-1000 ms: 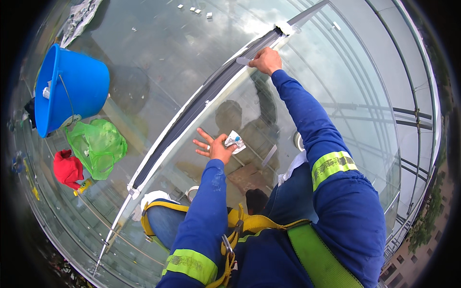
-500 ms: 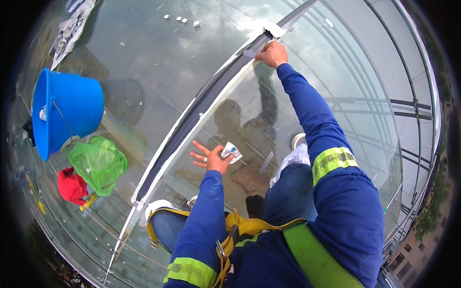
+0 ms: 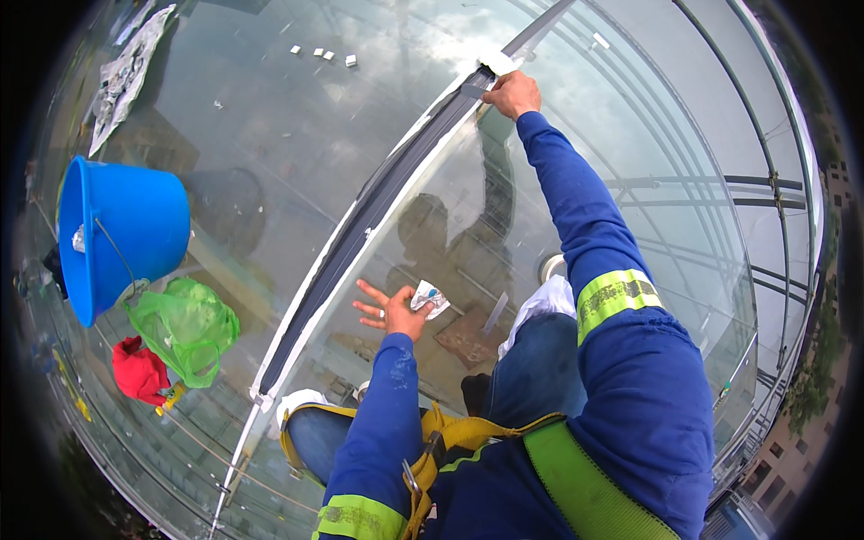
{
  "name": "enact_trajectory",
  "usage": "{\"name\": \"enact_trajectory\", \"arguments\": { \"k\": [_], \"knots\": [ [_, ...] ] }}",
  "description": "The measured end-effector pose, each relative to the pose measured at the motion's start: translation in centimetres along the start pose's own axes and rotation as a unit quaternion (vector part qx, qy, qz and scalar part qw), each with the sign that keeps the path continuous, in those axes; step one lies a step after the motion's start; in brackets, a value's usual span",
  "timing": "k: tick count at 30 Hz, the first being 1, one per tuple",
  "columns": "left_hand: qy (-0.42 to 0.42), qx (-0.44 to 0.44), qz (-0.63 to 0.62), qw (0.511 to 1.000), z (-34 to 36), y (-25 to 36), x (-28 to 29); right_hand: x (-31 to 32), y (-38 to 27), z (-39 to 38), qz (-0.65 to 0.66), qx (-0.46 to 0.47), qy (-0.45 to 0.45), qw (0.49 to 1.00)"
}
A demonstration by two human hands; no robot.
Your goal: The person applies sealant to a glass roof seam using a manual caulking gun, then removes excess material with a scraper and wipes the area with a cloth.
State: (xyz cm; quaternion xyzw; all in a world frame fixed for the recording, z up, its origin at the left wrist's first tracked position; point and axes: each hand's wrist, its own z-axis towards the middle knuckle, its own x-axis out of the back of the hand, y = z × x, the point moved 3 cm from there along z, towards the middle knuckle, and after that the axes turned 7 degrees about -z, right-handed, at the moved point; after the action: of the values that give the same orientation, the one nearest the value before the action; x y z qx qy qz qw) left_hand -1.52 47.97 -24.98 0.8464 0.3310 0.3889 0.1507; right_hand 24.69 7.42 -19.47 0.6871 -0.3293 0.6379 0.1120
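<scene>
My right hand [image 3: 517,94] is stretched out to the far end of a dark grey sealant joint [image 3: 364,216] between glass panels. Its fingers pinch a small flat grey spatula [image 3: 472,91], whose blade lies on the joint. White masking tape [image 3: 345,255] borders both sides of the strip. Lower down, my left hand [image 3: 402,312] grips a crumpled white paper [image 3: 432,301] with a blue spot between thumb and forefinger, the other fingers spread. A white lump of tape or paper [image 3: 498,62] sits just beyond my right hand.
Left of the joint stands a blue bucket [image 3: 135,220], tipped toward the rim of view, beside a green plastic bag [image 3: 189,324] and red cloth [image 3: 139,369]. Several small white blocks [image 3: 351,61] and a silvery sheet [image 3: 126,81] lie farther off. A metal frame [image 3: 776,193] edges the right.
The spatula has turned from lying more flat to tilted across the joint. My right hand stays near the joint's far end. The left hand still holds the paper; the view has shifted slightly.
</scene>
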Motion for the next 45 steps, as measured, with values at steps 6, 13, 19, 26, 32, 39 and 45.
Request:
{"name": "enact_trajectory", "arguments": {
  "k": [6, 13, 19, 26, 32, 39, 45],
  "knots": [
    [0.0, 0.006, 0.014, 1.0, -0.2, 0.1, 0.1, 0.6, 0.4, 0.9, -0.013, -0.018, 0.023, 0.999],
    [0.002, 0.006, 0.013, 1.0, -0.3, 0.2, 0.1, 0.7, 1.1, 2.1, -0.027, -0.033, 0.052, 0.998],
    [0.001, 0.009, 0.017, 1.0, -0.1, 0.0, -0.1, 1.1, 1.2, 2.1, -0.036, -0.023, 0.062, 0.997],
    [0.0, 0.016, 0.017, 1.0, -0.3, 0.2, 0.0, 1.3, 0.8, 1.7, -0.07, 0.007, 0.082, 0.994],
    [-0.004, 0.013, 0.019, 1.0, -0.5, 0.7, 0.3, 0.7, 1.0, 2.0, -0.101, 0.03, 0.105, 0.989],
    [-0.007, 0.014, 0.017, 1.0, -0.6, 0.7, 0.5, -0.5, 0.8, 1.6, -0.213, 0.126, 0.177, 0.953],
    [-0.005, 0.012, 0.018, 1.0, -0.4, 0.6, 0.3, -1.4, 1.1, 1.4, -0.265, 0.215, 0.223, 0.913]
  ]
}}
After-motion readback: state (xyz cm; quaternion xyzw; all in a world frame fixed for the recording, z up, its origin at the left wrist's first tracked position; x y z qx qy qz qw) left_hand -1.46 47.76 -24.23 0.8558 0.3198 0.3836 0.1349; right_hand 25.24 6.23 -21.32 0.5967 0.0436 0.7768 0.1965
